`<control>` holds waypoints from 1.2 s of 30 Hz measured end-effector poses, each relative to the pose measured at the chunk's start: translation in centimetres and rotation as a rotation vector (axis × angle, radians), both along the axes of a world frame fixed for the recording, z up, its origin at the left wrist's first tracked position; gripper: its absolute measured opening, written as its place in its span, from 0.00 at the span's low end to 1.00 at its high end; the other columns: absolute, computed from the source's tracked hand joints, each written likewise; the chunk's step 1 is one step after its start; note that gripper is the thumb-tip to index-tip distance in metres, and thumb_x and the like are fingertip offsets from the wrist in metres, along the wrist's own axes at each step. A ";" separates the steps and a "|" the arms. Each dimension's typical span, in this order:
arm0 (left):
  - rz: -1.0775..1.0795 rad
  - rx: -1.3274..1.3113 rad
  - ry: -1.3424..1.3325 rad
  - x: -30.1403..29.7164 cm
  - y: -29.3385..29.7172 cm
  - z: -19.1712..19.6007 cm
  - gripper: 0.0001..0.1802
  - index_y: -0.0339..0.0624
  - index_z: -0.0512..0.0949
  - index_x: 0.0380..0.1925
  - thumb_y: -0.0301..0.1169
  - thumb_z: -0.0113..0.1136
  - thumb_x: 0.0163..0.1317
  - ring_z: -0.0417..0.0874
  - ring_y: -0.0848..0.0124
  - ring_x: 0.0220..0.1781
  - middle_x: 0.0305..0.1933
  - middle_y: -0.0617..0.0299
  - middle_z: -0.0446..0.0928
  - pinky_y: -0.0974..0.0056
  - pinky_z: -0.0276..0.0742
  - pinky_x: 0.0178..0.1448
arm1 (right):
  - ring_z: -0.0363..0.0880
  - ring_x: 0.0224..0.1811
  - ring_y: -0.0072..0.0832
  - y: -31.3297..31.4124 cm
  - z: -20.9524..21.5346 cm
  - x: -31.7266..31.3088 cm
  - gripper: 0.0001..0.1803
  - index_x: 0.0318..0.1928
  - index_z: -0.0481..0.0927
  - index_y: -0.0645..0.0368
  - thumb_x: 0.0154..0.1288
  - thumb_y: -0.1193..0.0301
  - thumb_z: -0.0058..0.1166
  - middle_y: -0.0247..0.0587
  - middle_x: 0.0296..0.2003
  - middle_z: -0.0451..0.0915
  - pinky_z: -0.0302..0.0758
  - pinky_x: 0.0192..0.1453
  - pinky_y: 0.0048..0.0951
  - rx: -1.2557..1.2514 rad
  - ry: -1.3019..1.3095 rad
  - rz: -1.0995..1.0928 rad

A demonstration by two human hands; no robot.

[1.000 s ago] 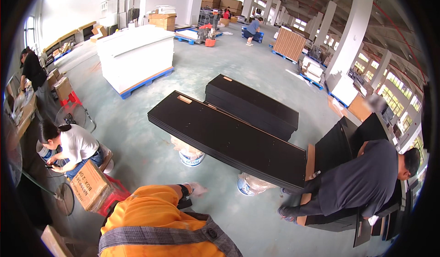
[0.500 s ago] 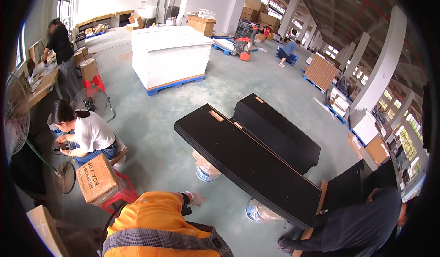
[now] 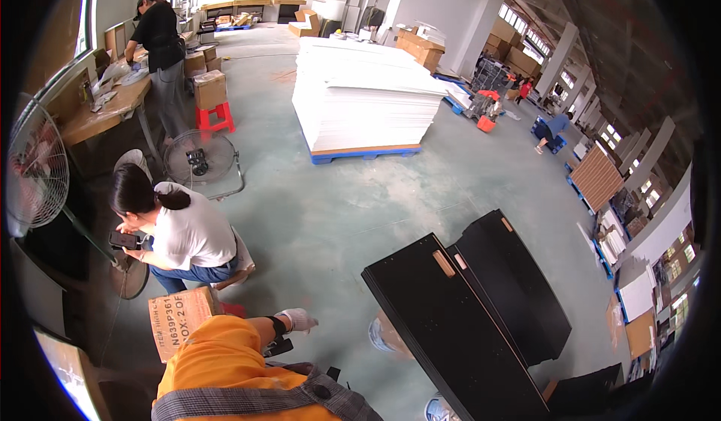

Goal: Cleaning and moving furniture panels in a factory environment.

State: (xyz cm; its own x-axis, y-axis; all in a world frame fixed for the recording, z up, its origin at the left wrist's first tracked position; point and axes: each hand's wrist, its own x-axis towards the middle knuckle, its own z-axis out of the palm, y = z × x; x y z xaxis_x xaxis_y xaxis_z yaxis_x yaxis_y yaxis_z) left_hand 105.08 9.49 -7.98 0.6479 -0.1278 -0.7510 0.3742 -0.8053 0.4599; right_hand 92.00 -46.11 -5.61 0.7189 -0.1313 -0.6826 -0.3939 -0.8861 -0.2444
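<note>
My left hand (image 3: 299,319), in a pale glove with a dark band at the wrist, reaches forward from an orange sleeve. Its fingers look loosely stretched and hold nothing that I can see. A small black object (image 3: 279,347) hangs by the wrist. Nearest to this hand is a plastic-wrapped bucket (image 3: 381,335), partly under a stack of long black panels (image 3: 451,323). Another bucket (image 3: 438,409) shows at the lower edge. Beside the first stack lies a second black panel stack (image 3: 518,293). My right hand is out of the picture.
A taped carton (image 3: 176,319) stands at my left, near a seated person (image 3: 195,229) holding a phone. Fans (image 3: 197,162) stand beyond. Another person (image 3: 161,45) works at a bench (image 3: 105,113). White boards (image 3: 368,98) are piled on a blue pallet (image 3: 368,154) ahead.
The view has swung left, so the panels sit further right and lower. The person in dark clothing at the lower right has left the view. My left hand remains extended.
</note>
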 end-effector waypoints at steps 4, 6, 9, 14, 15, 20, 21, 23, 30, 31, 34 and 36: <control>0.128 0.005 -0.022 -0.7 7.3 -1.1 0.29 0.48 0.86 0.35 0.53 0.38 0.66 0.79 0.55 0.53 0.44 0.58 0.83 0.57 0.69 0.62 | 0.78 0.46 0.37 2.5 0.3 9.3 0.14 0.42 0.82 0.56 0.65 0.65 0.44 0.45 0.40 0.81 0.75 0.48 0.39 0.102 -0.069 0.018; 0.154 -0.035 -0.032 0.0 8.3 0.0 0.30 0.45 0.86 0.35 0.52 0.36 0.67 0.81 0.58 0.49 0.41 0.58 0.84 0.60 0.71 0.59 | 0.78 0.46 0.37 1.4 -1.5 13.6 0.15 0.43 0.82 0.56 0.65 0.65 0.44 0.45 0.41 0.82 0.75 0.49 0.39 0.215 -0.175 0.026; 0.343 -0.107 0.070 -1.0 10.9 0.9 0.33 0.38 0.84 0.37 0.52 0.34 0.69 0.83 0.62 0.45 0.41 0.55 0.84 0.61 0.74 0.56 | 0.81 0.39 0.31 8.0 5.3 22.4 0.16 0.43 0.81 0.62 0.67 0.66 0.41 0.40 0.36 0.84 0.77 0.44 0.33 0.071 -0.149 0.163; 0.608 -0.119 0.181 3.3 15.4 2.5 0.33 0.37 0.81 0.46 0.52 0.34 0.69 0.82 0.61 0.47 0.47 0.52 0.82 0.63 0.75 0.55 | 0.79 0.31 0.28 9.4 5.4 30.6 0.20 0.33 0.83 0.55 0.70 0.65 0.36 0.40 0.29 0.82 0.74 0.33 0.38 -0.008 -0.013 0.116; 0.604 -0.110 0.178 4.5 16.5 2.2 0.33 0.37 0.81 0.46 0.52 0.34 0.69 0.82 0.61 0.47 0.47 0.52 0.82 0.63 0.75 0.55 | 0.79 0.30 0.28 8.4 4.1 31.5 0.19 0.33 0.83 0.55 0.70 0.65 0.36 0.40 0.29 0.82 0.74 0.33 0.38 -0.021 0.017 0.084; 0.482 -0.018 0.075 11.1 24.9 -0.8 0.27 0.43 0.75 0.55 0.48 0.39 0.68 0.80 0.60 0.54 0.47 0.50 0.81 0.62 0.71 0.61 | 0.78 0.29 0.28 11.9 -0.8 40.6 0.18 0.34 0.83 0.56 0.70 0.66 0.37 0.41 0.28 0.81 0.73 0.32 0.37 -0.001 0.137 0.063; 0.287 0.068 -0.002 12.2 26.5 -1.0 0.25 0.44 0.74 0.55 0.47 0.41 0.67 0.80 0.59 0.53 0.46 0.49 0.81 0.61 0.73 0.59 | 0.78 0.29 0.28 13.2 -1.4 42.7 0.18 0.34 0.83 0.56 0.70 0.66 0.37 0.41 0.28 0.81 0.73 0.31 0.37 0.014 0.141 0.078; 0.410 0.098 -0.020 16.6 27.9 2.6 0.20 0.43 0.75 0.48 0.44 0.46 0.66 0.81 0.60 0.52 0.40 0.51 0.82 0.62 0.76 0.53 | 0.77 0.28 0.28 17.0 -2.7 47.1 0.17 0.34 0.82 0.56 0.70 0.66 0.38 0.41 0.28 0.81 0.73 0.31 0.37 0.059 0.146 0.110; 0.516 -0.006 -0.031 30.9 32.3 4.9 0.23 0.41 0.76 0.52 0.43 0.43 0.67 0.79 0.56 0.54 0.50 0.52 0.80 0.59 0.72 0.60 | 0.76 0.27 0.28 32.7 -4.1 61.0 0.16 0.35 0.82 0.57 0.69 0.67 0.39 0.41 0.27 0.80 0.73 0.29 0.36 0.281 0.111 0.197; 0.509 -0.009 -0.024 33.4 33.3 4.4 0.23 0.41 0.76 0.52 0.43 0.43 0.67 0.79 0.56 0.54 0.50 0.52 0.80 0.59 0.72 0.60 | 0.76 0.27 0.28 34.4 -4.2 62.3 0.15 0.36 0.82 0.58 0.69 0.67 0.39 0.41 0.27 0.80 0.73 0.29 0.36 0.300 0.114 0.189; 0.551 0.073 0.082 38.6 36.5 3.0 0.23 0.43 0.76 0.54 0.43 0.42 0.67 0.78 0.55 0.56 0.52 0.53 0.79 0.58 0.68 0.64 | 0.76 0.26 0.28 39.5 -4.6 67.8 0.15 0.36 0.81 0.58 0.69 0.68 0.40 0.41 0.27 0.79 0.72 0.28 0.36 0.333 0.136 0.217; 0.420 0.053 0.001 45.5 38.9 2.5 0.24 0.44 0.76 0.54 0.45 0.42 0.67 0.77 0.55 0.57 0.53 0.54 0.79 0.58 0.67 0.64 | 0.75 0.25 0.28 40.4 -4.4 68.7 0.14 0.37 0.81 0.58 0.69 0.68 0.40 0.41 0.26 0.79 0.72 0.27 0.36 0.325 0.144 0.107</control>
State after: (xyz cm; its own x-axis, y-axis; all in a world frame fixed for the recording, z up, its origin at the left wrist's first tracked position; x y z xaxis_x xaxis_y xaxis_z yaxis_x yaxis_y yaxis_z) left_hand 150.56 48.34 -5.48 0.6345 0.1860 -0.7502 0.6755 -0.6053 0.4212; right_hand 160.73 -5.74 -9.97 0.6103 0.1800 -0.7714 -0.3540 -0.8092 -0.4689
